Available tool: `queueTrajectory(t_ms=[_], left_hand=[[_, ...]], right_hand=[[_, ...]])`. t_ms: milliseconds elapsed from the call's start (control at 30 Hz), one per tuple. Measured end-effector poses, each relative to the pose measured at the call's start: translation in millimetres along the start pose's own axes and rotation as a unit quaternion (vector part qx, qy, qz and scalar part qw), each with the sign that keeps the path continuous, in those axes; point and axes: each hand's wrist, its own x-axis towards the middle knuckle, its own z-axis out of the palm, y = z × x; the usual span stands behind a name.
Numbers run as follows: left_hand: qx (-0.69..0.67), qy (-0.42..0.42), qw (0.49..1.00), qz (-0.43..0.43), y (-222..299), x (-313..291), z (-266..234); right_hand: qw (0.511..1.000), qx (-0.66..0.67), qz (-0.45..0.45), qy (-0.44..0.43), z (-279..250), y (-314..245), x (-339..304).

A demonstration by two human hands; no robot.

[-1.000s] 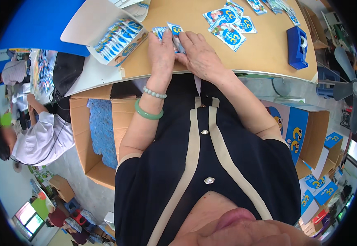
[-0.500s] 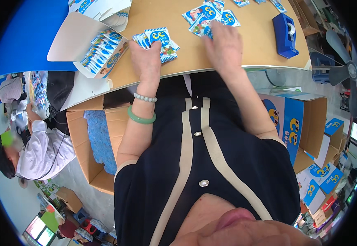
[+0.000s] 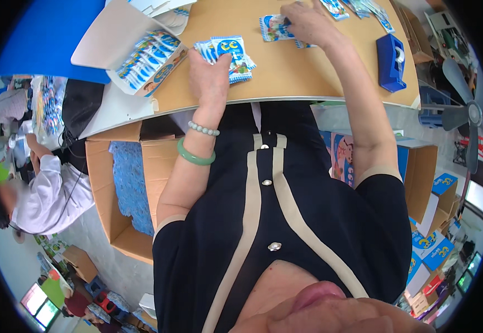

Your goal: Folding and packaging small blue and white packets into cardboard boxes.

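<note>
My left hand [image 3: 209, 80] grips a small stack of blue-and-white snack packets [image 3: 230, 53] at the table's near edge, thumb on top. Farther off to the right, my right hand [image 3: 314, 23] is closed over other loose snack packets [image 3: 274, 29]. Its fingertips are bent down onto them, and it partly covers the pile. Left of my left hand, an open white carton [image 3: 166, 71] with its lid up holds a row of similar packets [image 3: 148, 58].
A blue tape dispenser [image 3: 390, 62] stands at the table's right end. More packets [image 3: 366, 10] lie at the far right. Below the table is an open brown box [image 3: 104, 183] with blue material inside. A person in a white shirt [image 3: 58, 194] sits at the left.
My right hand has moved away from me and slightly right, and the spread packets beneath it are more bunched. My left hand keeps its stack. The whole view has shifted slightly.
</note>
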Motion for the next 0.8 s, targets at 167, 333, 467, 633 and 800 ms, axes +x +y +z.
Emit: queueTrajectory(t_ms=[167, 333, 467, 633, 800], left_hand=[[0.055, 0.0, 0.998, -0.029, 16.9, -6.8, -2.7], [0.09, 0.012, 0.995, -0.048, 30.1, -10.8, -4.9], [0.091, 0.01, 0.995, -0.038, 21.5, -7.7, -3.2], [0.047, 0.02, 0.999, 0.004, 19.9, -8.8, -1.3], [0.14, -0.002, 0.99, -0.006, 39.3, -18.4, 2.1]], right_hand=[[0.94, 0.037, 0.295, -0.167, 3.1, -8.1, 17.2], [0.704, 0.501, 0.503, 0.0, -1.8, -80.2, 25.0], [0.744, 0.389, 0.541, 0.05, 34.9, -140.0, 33.6], [0.903, 0.016, 0.427, -0.038, 41.0, -160.6, 26.1], [0.905, 0.06, 0.419, -0.049, 44.6, -154.6, 16.1]])
